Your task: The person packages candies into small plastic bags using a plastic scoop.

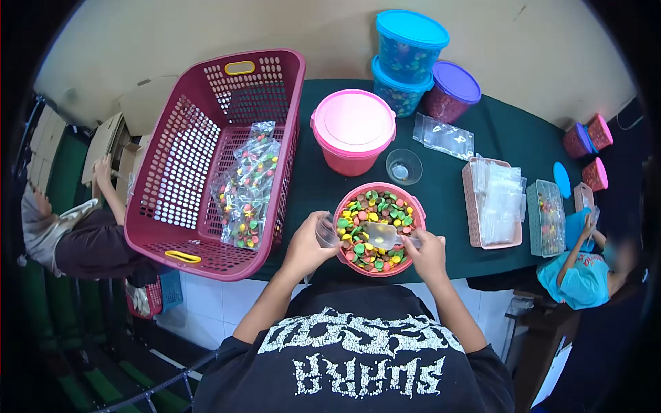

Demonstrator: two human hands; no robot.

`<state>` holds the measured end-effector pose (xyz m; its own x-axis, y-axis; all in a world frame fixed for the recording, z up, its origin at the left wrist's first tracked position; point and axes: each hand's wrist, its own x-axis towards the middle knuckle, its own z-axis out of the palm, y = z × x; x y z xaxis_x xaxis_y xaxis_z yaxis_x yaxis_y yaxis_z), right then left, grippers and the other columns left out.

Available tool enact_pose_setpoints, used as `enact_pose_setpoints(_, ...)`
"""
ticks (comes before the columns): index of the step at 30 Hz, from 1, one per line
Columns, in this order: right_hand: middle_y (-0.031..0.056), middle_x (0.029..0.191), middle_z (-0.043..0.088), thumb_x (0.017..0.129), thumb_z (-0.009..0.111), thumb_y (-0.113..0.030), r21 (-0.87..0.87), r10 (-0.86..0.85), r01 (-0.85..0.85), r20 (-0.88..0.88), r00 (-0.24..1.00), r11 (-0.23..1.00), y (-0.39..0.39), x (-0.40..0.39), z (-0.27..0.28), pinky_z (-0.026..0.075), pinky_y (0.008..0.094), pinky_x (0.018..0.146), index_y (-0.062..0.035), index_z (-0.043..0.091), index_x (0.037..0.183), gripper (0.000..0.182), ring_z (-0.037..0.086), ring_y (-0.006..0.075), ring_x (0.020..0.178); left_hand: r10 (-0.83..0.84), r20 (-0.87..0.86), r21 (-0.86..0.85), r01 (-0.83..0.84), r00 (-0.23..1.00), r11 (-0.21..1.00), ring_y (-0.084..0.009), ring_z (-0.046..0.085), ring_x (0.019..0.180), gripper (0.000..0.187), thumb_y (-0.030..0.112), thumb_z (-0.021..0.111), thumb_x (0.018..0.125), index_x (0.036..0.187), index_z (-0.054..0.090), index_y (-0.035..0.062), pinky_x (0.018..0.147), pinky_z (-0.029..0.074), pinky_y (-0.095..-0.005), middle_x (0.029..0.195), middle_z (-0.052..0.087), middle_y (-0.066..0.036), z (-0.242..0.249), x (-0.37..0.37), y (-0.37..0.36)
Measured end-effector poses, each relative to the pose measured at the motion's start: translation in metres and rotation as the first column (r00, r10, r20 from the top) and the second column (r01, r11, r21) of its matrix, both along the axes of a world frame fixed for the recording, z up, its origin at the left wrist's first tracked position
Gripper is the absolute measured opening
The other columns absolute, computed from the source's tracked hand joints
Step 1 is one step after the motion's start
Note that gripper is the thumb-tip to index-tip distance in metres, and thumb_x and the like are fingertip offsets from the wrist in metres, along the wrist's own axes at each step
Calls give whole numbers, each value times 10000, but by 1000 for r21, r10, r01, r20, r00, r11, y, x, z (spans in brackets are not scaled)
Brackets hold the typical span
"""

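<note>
A pink tub [421, 215] full of colourful button-shaped candies [375, 258] stands in front of me at the table's near edge. My right hand [428, 256] grips the handle of a clear plastic scoop [383, 235], whose bowl lies in the candies. At the tub's left rim, my left hand [310, 242] is wrapped round a small clear plastic cup [326, 232]. Whether the cup holds anything is hard to make out. Another clear cup [404, 167] stands just behind the tub, beside a larger pink tub with a lid [354, 124].
To the left, a maroon basket [292, 138] holds filled candy bags [248, 189]. Blue-lidded tubs [406, 62] and a purple-lidded tub [451, 89] stand behind. Flat plastic bags [444, 135] and a pink tray of bags [470, 206] lie right. People sit at both sides.
</note>
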<state>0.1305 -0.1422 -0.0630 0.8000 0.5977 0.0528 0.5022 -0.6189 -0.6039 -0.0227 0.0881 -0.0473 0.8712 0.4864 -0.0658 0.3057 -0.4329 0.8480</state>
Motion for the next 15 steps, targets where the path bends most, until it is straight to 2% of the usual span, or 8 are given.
enact_pose_setpoints(1,77,672,615,821,672,-295,-3,-15,15,-1,1000,1000,2,-5,-1,328,381,702,-77,598,749,241,582,250,648,-15,-1,-3,15,1000,1000,-169,608,865,654,160,796,692,1229,462,-6,745,505,-298,1009,590,-97,0,1,1)
enact_pose_setpoints(3,92,669,614,822,667,-308,1,-92,92,107,990,996,7,-15,3,328,384,704,-80,613,765,242,587,252,653,-85,4,2,85,996,996,-172,617,866,647,154,793,696,1224,459,-11,753,510,-303,991,595,-98,1,2,2)
enact_pose_setpoints(5,95,664,612,830,651,-329,-49,-93,98,105,990,994,2,-17,1,325,390,705,-85,630,783,249,592,254,665,-109,1,-11,109,994,994,-171,618,877,639,147,793,696,1221,461,-3,753,511,-299,978,599,-94,-3,2,5)
enact_pose_setpoints(7,92,657,609,837,632,-342,-67,-71,70,-8,997,995,-2,-21,-1,319,395,702,-90,637,790,256,589,255,664,-150,20,-55,151,988,987,-168,615,882,629,141,791,697,1218,465,5,761,510,-298,979,599,-86,-6,3,9)
enact_pose_setpoints(11,88,675,618,843,619,-349,-140,-105,109,34,994,984,7,-30,10,316,393,713,-92,646,798,262,586,249,679,-192,1,-77,192,981,978,-161,613,891,618,134,786,703,1220,468,14,774,508,-297,990,595,-74,-2,4,9)
enact_pose_setpoints(13,69,707,624,854,609,-313,-220,-108,148,184,977,964,16,-36,16,320,411,748,-90,645,809,230,580,235,757,-222,28,-4,223,975,975,-153,611,906,612,130,782,707,1220,468,19,783,508,-297,1001,594,-70,-6,3,9)
enact_pose_setpoints(14,69,707,624,854,609,-313,-220,-114,154,185,976,963,17,-38,15,320,411,748,-90,645,809,230,580,235,757,-229,29,-4,229,973,973,-153,611,906,612,130,782,707,1220,468,19,783,508,-297,1001,594,-70,-8,2,9)
enact_pose_setpoints(15,61,746,631,860,602,-291,-208,-92,151,268,959,966,18,-39,14,320,426,765,-90,644,832,207,572,230,801,-231,40,-45,233,972,971,-156,611,914,616,132,784,704,1220,468,20,791,507,-298,1005,595,-73,-9,2,10)
